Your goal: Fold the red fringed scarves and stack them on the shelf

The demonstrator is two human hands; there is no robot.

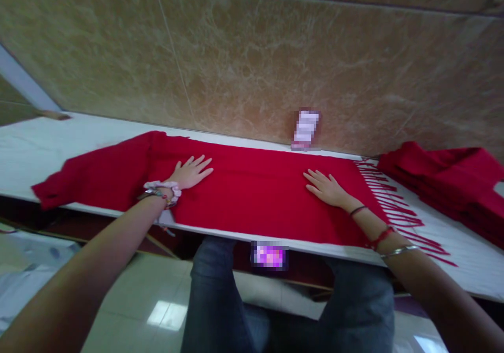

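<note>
Left hand (189, 173) at nine o'clock, right hand (326, 190) at three, both splayed wide, flat on red scarf (255, 193); fringe (407, 221) beyond, also three

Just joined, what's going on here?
A person has both hands spread flat on a red scarf laid along a white table: left hand near a creased part, right hand toward the fringed end. The stretch between the hands lies mostly smooth; beyond the left hand, the scarf runs off at an angle. Neither hand grips anything. More red cloth lies folded past the fringe.
</note>
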